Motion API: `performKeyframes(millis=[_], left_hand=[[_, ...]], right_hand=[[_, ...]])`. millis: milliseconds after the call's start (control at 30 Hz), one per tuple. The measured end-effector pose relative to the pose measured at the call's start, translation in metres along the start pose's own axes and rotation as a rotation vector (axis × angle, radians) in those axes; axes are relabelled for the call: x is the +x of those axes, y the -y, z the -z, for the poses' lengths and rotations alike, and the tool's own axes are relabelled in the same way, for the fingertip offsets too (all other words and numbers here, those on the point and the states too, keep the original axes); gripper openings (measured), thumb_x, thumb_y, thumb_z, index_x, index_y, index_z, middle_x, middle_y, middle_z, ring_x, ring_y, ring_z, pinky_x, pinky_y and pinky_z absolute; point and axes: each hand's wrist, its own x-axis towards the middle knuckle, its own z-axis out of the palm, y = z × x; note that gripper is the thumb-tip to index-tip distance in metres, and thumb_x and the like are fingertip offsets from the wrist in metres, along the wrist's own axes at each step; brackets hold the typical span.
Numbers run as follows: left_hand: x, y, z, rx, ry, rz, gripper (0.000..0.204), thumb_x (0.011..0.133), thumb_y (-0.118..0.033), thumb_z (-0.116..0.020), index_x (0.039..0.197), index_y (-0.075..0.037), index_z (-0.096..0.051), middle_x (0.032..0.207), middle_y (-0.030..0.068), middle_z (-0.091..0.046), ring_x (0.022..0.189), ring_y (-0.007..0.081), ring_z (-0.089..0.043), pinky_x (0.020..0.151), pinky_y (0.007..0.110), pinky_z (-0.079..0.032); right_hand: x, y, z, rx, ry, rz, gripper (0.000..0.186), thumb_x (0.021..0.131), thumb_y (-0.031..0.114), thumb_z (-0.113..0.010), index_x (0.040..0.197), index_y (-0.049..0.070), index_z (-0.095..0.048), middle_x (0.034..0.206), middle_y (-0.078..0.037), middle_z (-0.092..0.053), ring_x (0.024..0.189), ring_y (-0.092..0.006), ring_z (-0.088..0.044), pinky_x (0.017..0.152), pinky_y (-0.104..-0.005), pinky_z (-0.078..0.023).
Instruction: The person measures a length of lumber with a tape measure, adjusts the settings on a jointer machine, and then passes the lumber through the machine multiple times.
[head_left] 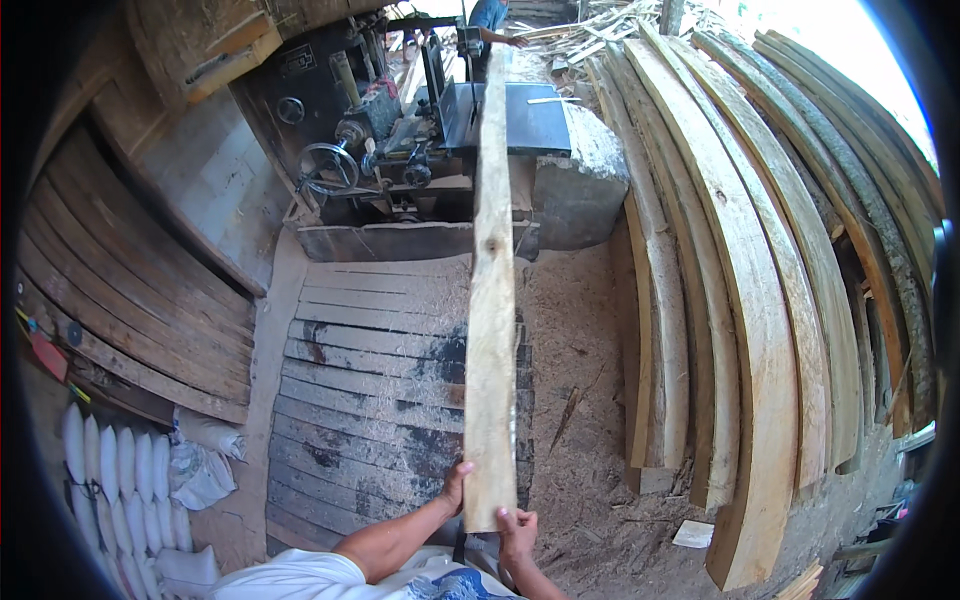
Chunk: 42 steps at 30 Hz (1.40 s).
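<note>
A long pale wooden board [491, 340] with a dark knot runs from my body away to the saw machine's dark metal table [535, 118]. Its far part lies over that table beside the machine's upright parts. At the near end, my left hand [456, 487] grips the board's left edge, with the fingers partly hidden beneath it. My right hand [517, 535] is closed on the near right corner, its thumb on the edge. On the machine [385, 140], a round handwheel [328, 169] shows left of the board.
Thick sawn planks [760, 330] are stacked along the right. A slatted wooden floor [370, 400] strewn with sawdust lies left of the board. White filled sacks [120, 470] are piled at lower left. Beyond the machine, another person's hand [517, 41] reaches out near scrap wood [600, 35].
</note>
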Motion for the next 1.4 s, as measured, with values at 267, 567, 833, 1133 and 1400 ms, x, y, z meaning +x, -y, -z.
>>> performKeyframes(millis=[267, 567, 833, 1133, 1400], left_hand=[[-0.011, 0.000, 0.016, -0.084, 0.041, 0.038, 0.091, 0.075, -0.062, -0.064, 0.140, -0.003, -0.044, 0.128, 0.0172, -0.059, 0.116, 0.0290, -0.059, 0.101, 0.043, -0.046], [0.001, -0.001, 0.003, -0.101, 0.119, -0.093, 0.077, 0.081, -0.056, -0.064, 0.134, -0.001, -0.050, 0.122, 0.0159, -0.062, 0.108, 0.0238, -0.061, 0.094, 0.037, -0.048], [-0.049, 0.053, 0.019, -0.098, 0.173, -0.160, 0.079, 0.082, -0.054, -0.064, 0.138, -0.001, -0.046, 0.127, 0.0162, -0.059, 0.113, 0.0253, -0.060, 0.100, 0.039, -0.046], [-0.220, 0.191, 0.075, -0.068, 0.127, 0.003, 0.077, 0.082, -0.054, -0.064, 0.136, -0.002, -0.049, 0.125, 0.0138, -0.061, 0.112, 0.0235, -0.060, 0.099, 0.037, -0.046], [-0.344, 0.321, 0.129, -0.062, 0.073, 0.000, 0.074, 0.079, -0.051, -0.067, 0.134, -0.004, -0.051, 0.122, 0.0137, -0.062, 0.110, 0.0248, -0.062, 0.098, 0.039, -0.048]], right_hand=[[0.026, 0.051, -0.010, -0.772, 0.283, -0.118, 0.059, 0.075, 0.040, -0.084, 0.102, 0.003, -0.048, 0.096, -0.010, -0.061, 0.085, -0.0163, -0.058, 0.076, -0.0326, -0.050], [0.108, 0.086, -0.097, -0.186, 0.676, -0.051, 0.060, 0.090, 0.037, -0.062, 0.138, 0.010, -0.038, 0.122, -0.014, -0.055, 0.107, -0.0242, -0.057, 0.094, -0.0378, -0.046], [0.061, 0.044, -0.047, -0.290, 0.575, -0.097, 0.077, 0.082, 0.053, -0.064, 0.140, 0.008, -0.040, 0.121, -0.018, -0.059, 0.106, -0.0297, -0.060, 0.095, -0.0420, -0.047], [-0.083, -0.069, 0.090, -0.318, 0.571, -0.105, 0.079, 0.082, 0.048, -0.064, 0.145, 0.012, -0.033, 0.127, -0.016, -0.054, 0.111, -0.0273, -0.056, 0.096, -0.0399, -0.045], [-0.204, -0.161, 0.195, -0.277, 0.593, -0.081, 0.083, 0.083, 0.041, -0.065, 0.150, 0.013, -0.024, 0.134, -0.014, -0.048, 0.117, -0.0260, -0.052, 0.099, -0.0383, -0.042]])
